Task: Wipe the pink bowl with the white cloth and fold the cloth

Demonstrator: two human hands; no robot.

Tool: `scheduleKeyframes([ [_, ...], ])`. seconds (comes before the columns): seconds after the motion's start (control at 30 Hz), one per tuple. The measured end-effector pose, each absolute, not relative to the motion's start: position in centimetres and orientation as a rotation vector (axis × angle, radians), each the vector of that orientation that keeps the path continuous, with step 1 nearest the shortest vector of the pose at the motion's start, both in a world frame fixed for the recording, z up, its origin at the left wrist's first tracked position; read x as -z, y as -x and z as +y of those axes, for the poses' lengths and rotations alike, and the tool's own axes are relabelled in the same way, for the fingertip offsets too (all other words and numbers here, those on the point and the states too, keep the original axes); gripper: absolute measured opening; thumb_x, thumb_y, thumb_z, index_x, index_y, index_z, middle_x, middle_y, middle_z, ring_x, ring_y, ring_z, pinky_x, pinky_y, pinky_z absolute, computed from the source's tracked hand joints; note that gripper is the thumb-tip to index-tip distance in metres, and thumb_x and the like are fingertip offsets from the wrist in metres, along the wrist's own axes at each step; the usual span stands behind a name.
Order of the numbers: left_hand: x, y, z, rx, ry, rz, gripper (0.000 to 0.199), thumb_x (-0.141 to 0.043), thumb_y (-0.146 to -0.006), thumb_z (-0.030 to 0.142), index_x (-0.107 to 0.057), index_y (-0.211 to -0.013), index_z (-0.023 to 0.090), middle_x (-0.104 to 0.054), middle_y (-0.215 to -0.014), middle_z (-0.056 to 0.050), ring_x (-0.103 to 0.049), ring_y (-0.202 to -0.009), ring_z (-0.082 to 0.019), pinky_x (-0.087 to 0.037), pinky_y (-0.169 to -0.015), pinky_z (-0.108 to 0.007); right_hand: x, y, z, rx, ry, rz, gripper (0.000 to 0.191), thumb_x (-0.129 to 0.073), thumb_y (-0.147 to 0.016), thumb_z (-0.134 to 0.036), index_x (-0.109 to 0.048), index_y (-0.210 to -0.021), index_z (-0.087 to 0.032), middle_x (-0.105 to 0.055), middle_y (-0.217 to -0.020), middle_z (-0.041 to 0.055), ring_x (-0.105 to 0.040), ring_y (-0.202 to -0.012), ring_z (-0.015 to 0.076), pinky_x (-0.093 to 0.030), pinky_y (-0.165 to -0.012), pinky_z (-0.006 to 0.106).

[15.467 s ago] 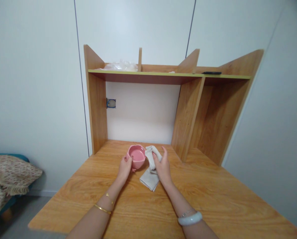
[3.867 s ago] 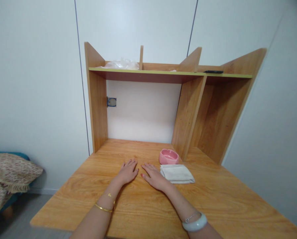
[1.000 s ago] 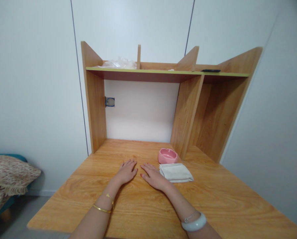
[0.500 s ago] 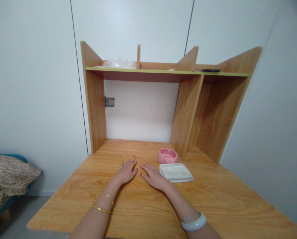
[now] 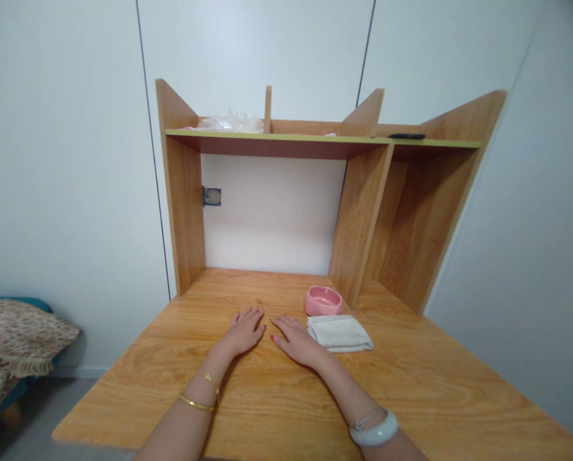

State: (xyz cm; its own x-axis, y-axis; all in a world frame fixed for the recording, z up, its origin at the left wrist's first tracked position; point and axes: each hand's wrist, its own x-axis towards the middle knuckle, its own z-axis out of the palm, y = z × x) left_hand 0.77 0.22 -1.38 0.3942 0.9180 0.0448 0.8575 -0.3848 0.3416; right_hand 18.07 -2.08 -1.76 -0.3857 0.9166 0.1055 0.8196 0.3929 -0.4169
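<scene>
My left hand (image 5: 244, 331) lies flat on the wooden desk (image 5: 267, 403), palm down, fingers pointing forward and holding nothing. Just to its right, my right hand (image 5: 296, 339) rests palm down in the same way, its fingers stretched out and slightly apart. A folded light grey cloth (image 5: 341, 333) lies directly beside my right hand; whether the two touch I cannot tell. Behind the cloth stands a pink bowl (image 5: 323, 301) with an angular rim, close to the upright panel of the shelf. No contents show in the bowl.
A wooden shelf unit (image 5: 276, 144) rises from the back of the desk. On its top lie a clear plastic bag (image 5: 231, 121) and a flat black object (image 5: 406, 136). A wall socket box (image 5: 212, 196) shows behind. At the left is a seat with a patterned cushion (image 5: 24, 330).
</scene>
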Motion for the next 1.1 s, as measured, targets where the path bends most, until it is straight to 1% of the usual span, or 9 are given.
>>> scheduleKeyframes([
  [0.27, 1.34, -0.73, 0.25, -0.317, -2.396, 1.558, 0.055, -0.025, -0.084, 0.040, -0.029, -0.133, 0.016, -0.024, -0.141, -0.008, -0.015, -0.131, -0.020, -0.008, -0.105, -0.042, 1.50, -18.01, -2.29, -0.441, 1.520, -2.337, 0.054, -0.035, -0.084, -0.042, -0.037, -0.130, -0.013, -0.030, -0.139, 0.0119, -0.021, -0.129, 0.0228, -0.018, -0.105, 0.038],
  [0.43, 1.30, -0.75, 0.16, -0.318, -2.397, 1.560, 0.054, -0.026, -0.084, 0.040, -0.030, -0.132, 0.016, -0.024, -0.141, -0.008, -0.016, -0.131, -0.019, -0.008, -0.105, -0.041, 1.54, -18.01, -2.28, -0.440, 1.520, -2.325, 0.053, -0.035, -0.084, -0.042, -0.038, -0.130, -0.015, -0.031, -0.139, 0.0099, -0.022, -0.129, 0.0223, -0.017, -0.105, 0.038],
  [0.6, 1.43, -0.73, 0.23, -0.335, -2.391, 1.558, 0.054, -0.026, -0.084, 0.040, -0.030, -0.132, 0.016, -0.024, -0.141, -0.008, -0.015, -0.131, -0.019, -0.007, -0.106, -0.041, 1.51, -17.99, -2.29, -0.440, 1.522, -2.332, 0.054, -0.035, -0.084, -0.042, -0.037, -0.130, -0.013, -0.030, -0.139, 0.0117, -0.022, -0.129, 0.0230, -0.018, -0.105, 0.038],
  [0.73, 1.48, -0.74, 0.34, -0.335, -2.389, 1.556, 0.054, -0.026, -0.084, 0.040, -0.031, -0.132, 0.017, -0.024, -0.141, -0.008, -0.015, -0.131, -0.019, -0.007, -0.106, -0.040, 1.57, -18.02, -2.26, -0.439, 1.518, -2.325, 0.054, -0.035, -0.084, -0.042, -0.037, -0.130, -0.015, -0.031, -0.138, 0.0103, -0.022, -0.129, 0.0222, -0.018, -0.105, 0.038],
  [1.1, 1.39, -0.78, 0.24, -0.337, -2.384, 1.555, 0.054, -0.026, -0.084, 0.040, -0.030, -0.132, 0.017, -0.025, -0.141, -0.008, -0.015, -0.131, -0.019, -0.008, -0.105, -0.042, 1.76, -18.06, -2.08, -0.427, 1.509, -2.332, 0.053, -0.035, -0.084, -0.042, -0.039, -0.129, -0.014, -0.032, -0.138, 0.0113, -0.023, -0.129, 0.0229, -0.018, -0.105, 0.038],
])
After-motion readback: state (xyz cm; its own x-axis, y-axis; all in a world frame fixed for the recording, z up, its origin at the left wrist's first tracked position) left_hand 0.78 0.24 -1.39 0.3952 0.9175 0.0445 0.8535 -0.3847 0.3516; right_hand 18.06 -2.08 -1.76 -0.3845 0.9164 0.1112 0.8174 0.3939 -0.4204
